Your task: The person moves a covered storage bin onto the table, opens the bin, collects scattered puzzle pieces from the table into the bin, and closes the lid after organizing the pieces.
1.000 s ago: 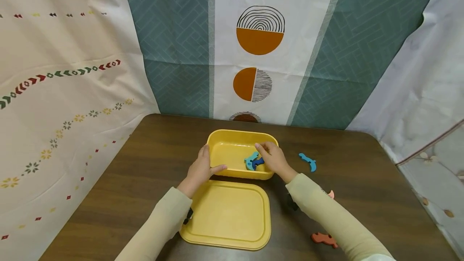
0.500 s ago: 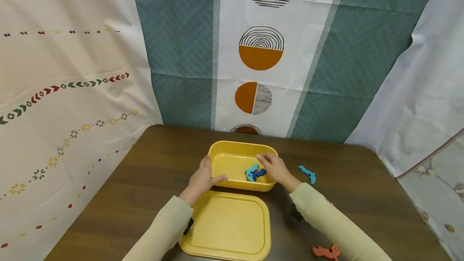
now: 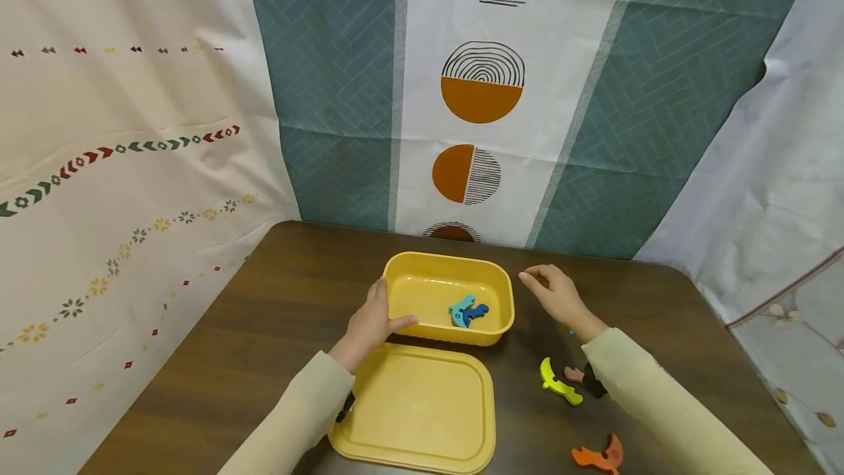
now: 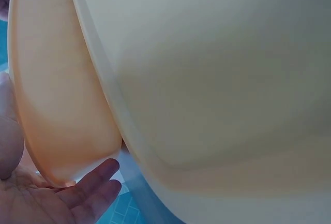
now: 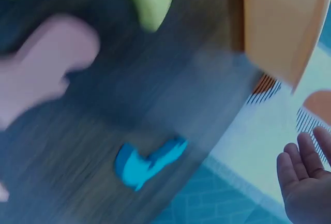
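Note:
My left hand grips the left end of a yellow plastic box, fingers along the outside and thumb over the front rim. In the left wrist view, its fingers reach round the box's corner. Inside the box lie a teal curved toy piece and a dark blue one, side by side. My right hand hovers to the right of the box, holding nothing. Below it is a light blue curved toy piece, mostly hidden by the wrist in the head view.
A flat yellow lid lies in front of the box on the dark wooden table. To the right are a bright yellow curved piece, a pink piece partly hidden by the wrist strap, and an orange piece. Patterned cloth hangs behind.
My right hand has come out of the box and moved right, over the table beside it. The teal and dark blue pieces stay in the box. My left hand keeps its place.

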Demonstrator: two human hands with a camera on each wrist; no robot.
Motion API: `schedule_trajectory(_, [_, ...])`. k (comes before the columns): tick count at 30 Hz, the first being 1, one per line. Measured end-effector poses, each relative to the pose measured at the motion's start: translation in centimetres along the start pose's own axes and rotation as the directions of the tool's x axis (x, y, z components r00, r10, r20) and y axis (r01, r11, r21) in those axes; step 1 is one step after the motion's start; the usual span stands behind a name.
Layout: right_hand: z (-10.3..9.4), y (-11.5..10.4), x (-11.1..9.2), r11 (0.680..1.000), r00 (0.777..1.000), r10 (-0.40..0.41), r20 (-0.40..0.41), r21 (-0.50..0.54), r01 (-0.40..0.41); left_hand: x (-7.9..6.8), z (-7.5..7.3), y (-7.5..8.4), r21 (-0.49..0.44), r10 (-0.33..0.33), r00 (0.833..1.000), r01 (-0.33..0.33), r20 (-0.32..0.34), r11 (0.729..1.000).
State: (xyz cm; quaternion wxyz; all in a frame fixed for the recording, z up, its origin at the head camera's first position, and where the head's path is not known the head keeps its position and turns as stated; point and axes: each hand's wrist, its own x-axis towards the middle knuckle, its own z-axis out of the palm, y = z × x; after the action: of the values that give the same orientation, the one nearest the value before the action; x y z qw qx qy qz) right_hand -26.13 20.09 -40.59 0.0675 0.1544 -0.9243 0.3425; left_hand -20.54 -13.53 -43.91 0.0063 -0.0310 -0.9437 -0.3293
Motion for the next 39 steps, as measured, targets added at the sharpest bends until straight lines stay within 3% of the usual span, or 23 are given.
schedule_trajectory(9, [-1.4,2.1,-1.1,0.988,0.994,0.101,0.036,-0.12,-0.096,0.1,-0.2,-0.1,-0.012,-0.011,1.0,0.011,0.017,1.0])
schedule_trajectory(16, [-1.3,4.0,-1.9,0.979,0.993,0.112,0.037,-0.176,-0.104,0.3,0.4,-0.1,-0.005,-0.012,1.0,0.012,0.025,1.0])
schedule_trajectory(39, [-2.2,6.5,-2.1,0.949,0.971,0.215,0.104,-0.257,-0.182,0.7,0.3,-0.2,0.018,-0.009,1.0,0.009,0.008,1.0])
